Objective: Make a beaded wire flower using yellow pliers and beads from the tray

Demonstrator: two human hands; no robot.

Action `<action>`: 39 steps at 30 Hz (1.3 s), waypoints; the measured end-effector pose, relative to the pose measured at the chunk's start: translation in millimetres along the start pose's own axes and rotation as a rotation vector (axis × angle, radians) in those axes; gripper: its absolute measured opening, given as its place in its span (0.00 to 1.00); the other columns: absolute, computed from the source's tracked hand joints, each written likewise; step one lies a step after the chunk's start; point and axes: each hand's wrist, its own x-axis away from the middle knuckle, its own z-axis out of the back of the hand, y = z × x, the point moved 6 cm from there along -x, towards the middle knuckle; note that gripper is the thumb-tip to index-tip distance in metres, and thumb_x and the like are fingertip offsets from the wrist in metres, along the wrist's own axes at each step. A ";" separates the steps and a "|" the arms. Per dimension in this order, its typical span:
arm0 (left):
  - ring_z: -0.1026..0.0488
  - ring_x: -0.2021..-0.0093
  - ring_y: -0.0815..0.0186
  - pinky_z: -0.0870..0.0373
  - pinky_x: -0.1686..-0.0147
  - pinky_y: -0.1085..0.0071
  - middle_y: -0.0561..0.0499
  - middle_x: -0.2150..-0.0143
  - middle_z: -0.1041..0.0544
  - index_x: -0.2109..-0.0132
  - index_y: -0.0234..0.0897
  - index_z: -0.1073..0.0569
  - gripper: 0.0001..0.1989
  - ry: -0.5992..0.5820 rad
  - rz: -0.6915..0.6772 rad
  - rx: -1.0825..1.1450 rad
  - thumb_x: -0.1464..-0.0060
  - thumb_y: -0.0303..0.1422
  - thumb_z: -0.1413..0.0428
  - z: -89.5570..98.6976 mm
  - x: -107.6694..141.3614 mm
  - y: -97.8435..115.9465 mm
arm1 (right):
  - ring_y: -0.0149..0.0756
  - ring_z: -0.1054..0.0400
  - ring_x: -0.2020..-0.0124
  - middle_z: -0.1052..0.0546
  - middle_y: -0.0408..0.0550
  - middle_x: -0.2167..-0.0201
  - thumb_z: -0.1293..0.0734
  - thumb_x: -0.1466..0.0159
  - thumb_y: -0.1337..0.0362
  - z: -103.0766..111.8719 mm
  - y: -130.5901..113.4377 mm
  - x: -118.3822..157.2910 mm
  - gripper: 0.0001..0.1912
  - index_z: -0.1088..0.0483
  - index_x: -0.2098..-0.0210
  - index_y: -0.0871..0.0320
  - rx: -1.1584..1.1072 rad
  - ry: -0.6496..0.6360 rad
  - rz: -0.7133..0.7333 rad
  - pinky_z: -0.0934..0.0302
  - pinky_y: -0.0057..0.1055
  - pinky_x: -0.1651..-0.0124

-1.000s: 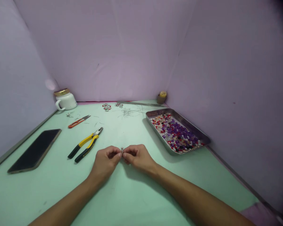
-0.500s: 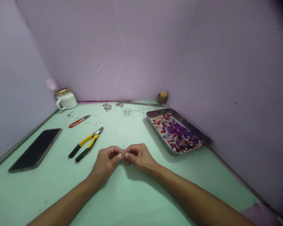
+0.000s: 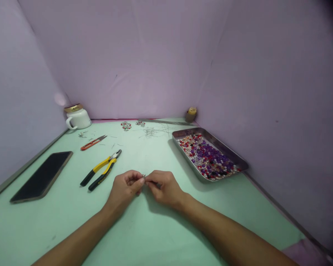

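Near the middle of the green table, a small beaded piece [image 3: 144,176] with a silvery look is pinched at the fingertips of my left hand [image 3: 127,184]. Most of it is hidden by the fingers. My right hand [image 3: 163,185] is closed at its right side, thumb and index finger pressed together against the piece's edge; whether a wire end lies between them is too small to make out. Left of my hands lie pliers [image 3: 104,168] with yellow and black handles, jaws pointing away from me.
A metal tray [image 3: 187,160] of mixed beads stands at right. Orange thread snips [image 3: 93,143], a phone [image 3: 41,177] and a lidded white mug [image 3: 79,119] are at left. Beaded rings [image 3: 125,126], loose wires [image 3: 154,132] and a small yellow-topped object [image 3: 191,114] lie along the back.
The beaded piece has turned and shows less between my fingers. My right fingertips have shifted slightly and curled tighter; my left hand has barely moved.
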 end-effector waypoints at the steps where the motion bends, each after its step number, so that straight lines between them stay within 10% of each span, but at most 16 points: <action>1: 0.38 0.80 0.72 0.40 0.77 0.75 0.57 0.82 0.34 0.71 0.34 0.33 0.07 0.012 0.001 -0.006 0.55 0.34 0.46 0.4 -0.1 -0.8 | 0.29 0.34 0.74 0.25 0.46 0.75 0.39 0.46 0.72 0.0 0.6 0.2 0.11 0.26 0.70 0.58 0.004 0.002 -0.009 0.41 0.25 0.69; 18: 0.35 0.73 0.70 0.39 0.72 0.76 0.55 0.75 0.31 0.74 0.36 0.31 0.01 0.103 -0.164 -0.112 0.57 0.29 0.46 1.6 3.2 10.5 | 0.25 0.39 0.83 0.31 0.41 0.84 0.32 0.53 0.61 -18.3 30.9 5.5 0.11 0.32 0.76 0.63 -0.701 0.057 -0.677 0.41 0.26 0.77; 39: 0.37 0.77 0.71 0.41 0.77 0.76 0.55 0.80 0.32 0.76 0.34 0.30 0.05 0.061 -0.033 -0.064 0.58 0.32 0.44 1.9 0.2 1.2 | 0.31 0.33 0.75 0.26 0.45 0.77 0.33 0.51 0.68 -6.4 23.8 5.6 0.03 0.27 0.76 0.59 -0.211 0.070 -0.461 0.41 0.26 0.71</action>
